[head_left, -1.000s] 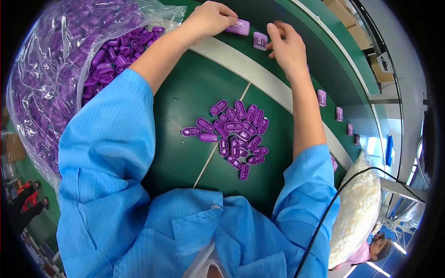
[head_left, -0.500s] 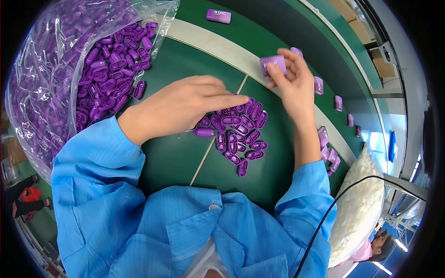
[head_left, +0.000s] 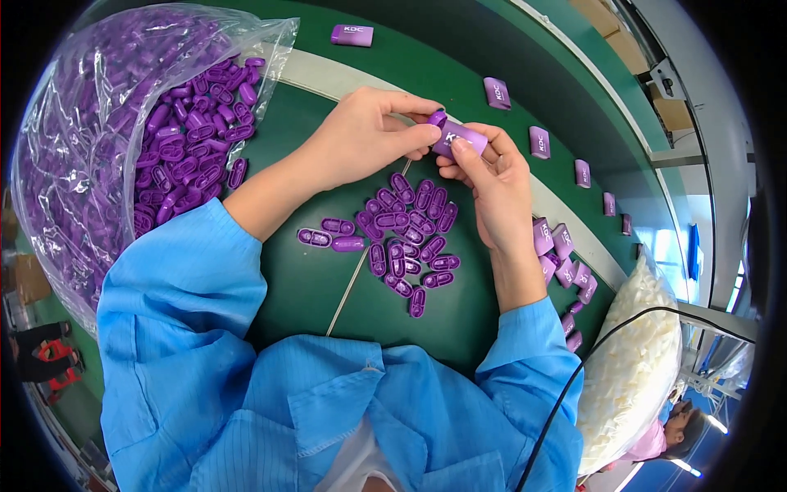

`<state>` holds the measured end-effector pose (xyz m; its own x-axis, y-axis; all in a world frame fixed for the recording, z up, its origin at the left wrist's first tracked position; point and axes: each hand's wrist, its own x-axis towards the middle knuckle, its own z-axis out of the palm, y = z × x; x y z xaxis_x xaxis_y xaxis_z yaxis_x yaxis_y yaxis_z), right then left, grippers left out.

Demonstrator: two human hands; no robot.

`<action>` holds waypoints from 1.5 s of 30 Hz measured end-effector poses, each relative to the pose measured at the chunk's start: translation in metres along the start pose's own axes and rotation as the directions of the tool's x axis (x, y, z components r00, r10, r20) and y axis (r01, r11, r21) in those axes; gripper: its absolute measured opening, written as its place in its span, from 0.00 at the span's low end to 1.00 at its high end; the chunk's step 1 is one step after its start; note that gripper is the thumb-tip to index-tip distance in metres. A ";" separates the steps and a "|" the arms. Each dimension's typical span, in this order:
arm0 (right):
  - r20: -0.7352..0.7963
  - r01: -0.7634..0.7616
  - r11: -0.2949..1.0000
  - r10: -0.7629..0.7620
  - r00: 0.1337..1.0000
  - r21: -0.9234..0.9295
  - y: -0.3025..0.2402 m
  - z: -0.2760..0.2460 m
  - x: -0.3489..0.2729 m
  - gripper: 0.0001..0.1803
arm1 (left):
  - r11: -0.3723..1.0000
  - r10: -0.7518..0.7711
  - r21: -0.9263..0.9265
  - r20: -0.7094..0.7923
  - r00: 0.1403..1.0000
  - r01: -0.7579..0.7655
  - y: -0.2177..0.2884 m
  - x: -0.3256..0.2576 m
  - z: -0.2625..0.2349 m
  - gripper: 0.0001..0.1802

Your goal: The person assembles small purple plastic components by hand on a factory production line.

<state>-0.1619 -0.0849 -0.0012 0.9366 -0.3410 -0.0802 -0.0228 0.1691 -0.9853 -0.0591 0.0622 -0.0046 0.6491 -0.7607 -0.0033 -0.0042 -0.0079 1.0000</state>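
My left hand [head_left: 361, 135] pinches a small dark purple oval cap [head_left: 438, 118] between thumb and fingers. The cap is at the left end of a lilac rectangular case [head_left: 473, 143]; whether it is seated in the case I cannot tell. With thumb and fingers, my right hand [head_left: 502, 180] grips that case from the right. Below both hands, a loose pile of purple oval caps [head_left: 392, 220] lies on the green work surface [head_left: 459, 328], some showing their hollow side.
An open clear plastic bag [head_left: 61, 164] full of purple caps stands at the left. Lilac cases [head_left: 539, 143] sit spaced along the green strip beyond the pale rail [head_left: 320, 75]. More cases [head_left: 561, 241] cluster at right, near a bag of cream pieces [head_left: 631, 377] and a black cable [head_left: 566, 394].
My left hand has risen from the pile to the case with a cap in its fingers. The right hand has brought the case leftward. Cases beyond the rail have shifted in view.
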 end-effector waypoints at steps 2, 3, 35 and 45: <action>-0.004 0.002 1.000 -0.002 1.000 0.024 0.001 -0.002 0.004 0.13 | 0.999 0.008 -0.039 0.002 1.000 -0.008 -0.002 0.003 0.000 0.17; -0.005 0.007 0.999 -0.007 1.000 0.045 0.001 -0.003 0.004 0.13 | 0.997 0.019 -0.080 0.000 1.000 -0.019 -0.004 0.004 0.000 0.17; 0.138 -0.145 0.989 0.139 0.981 0.030 -0.010 0.010 -0.002 0.12 | 0.999 0.021 0.032 -0.192 0.981 -0.015 0.001 0.001 -0.004 0.29; 0.219 -0.195 0.981 0.187 0.958 0.018 0.001 0.040 -0.017 0.10 | 0.861 -0.073 -0.491 -0.372 0.926 -0.130 -0.006 0.016 0.015 0.38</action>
<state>-0.1637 -0.0422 0.0047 0.9693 -0.0924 -0.2279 -0.1990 0.2495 -0.9477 -0.0596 0.0402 -0.0108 0.8838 -0.4622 -0.0725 0.2858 0.4108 0.8658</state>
